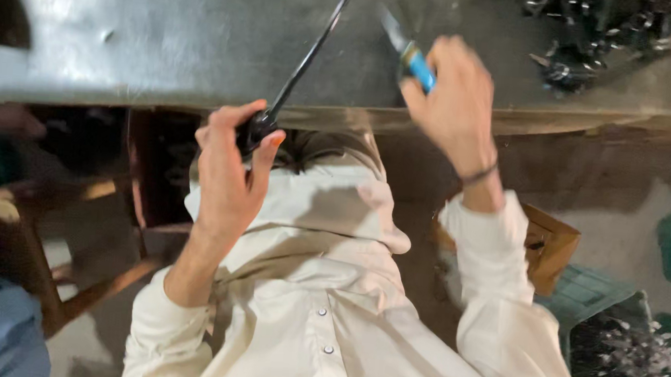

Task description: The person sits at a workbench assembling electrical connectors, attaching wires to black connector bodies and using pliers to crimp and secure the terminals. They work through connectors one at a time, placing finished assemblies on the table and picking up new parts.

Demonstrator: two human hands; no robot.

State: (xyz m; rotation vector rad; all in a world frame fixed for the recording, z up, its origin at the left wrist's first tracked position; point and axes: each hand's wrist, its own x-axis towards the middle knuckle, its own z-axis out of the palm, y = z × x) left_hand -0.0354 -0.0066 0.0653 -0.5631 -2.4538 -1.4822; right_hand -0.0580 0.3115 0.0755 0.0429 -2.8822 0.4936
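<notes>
Black rod: a thin, dark, glossy rod with a thicker rounded black end; it runs from the top edge of the view down and left across the grey tabletop to the table's near edge.
Left hand: the left hand is closed around the rod's thick lower end, fingers and thumb wrapped over it, just below the table edge.
Blue-handled tool: a small tool with a bright blue handle and a pale metal blade; the blade is blurred and points up and left over the table, just right of the rod and apart from it.
Right hand: the right hand is curled shut on the blue handle, with a dark band at the wrist.
Table: a worn grey flat tabletop with a brownish front edge.
Pile: a heap of small dark and shiny parts lies on the table's far right, well apart from both hands.
Clothing: a cream buttoned long-sleeved shirt fills the lower middle.
Floor right: a green crate holding small pale and dark pieces; a brown cardboard box beside the right sleeve.
Left side: a wooden stool frame, blurred.
</notes>
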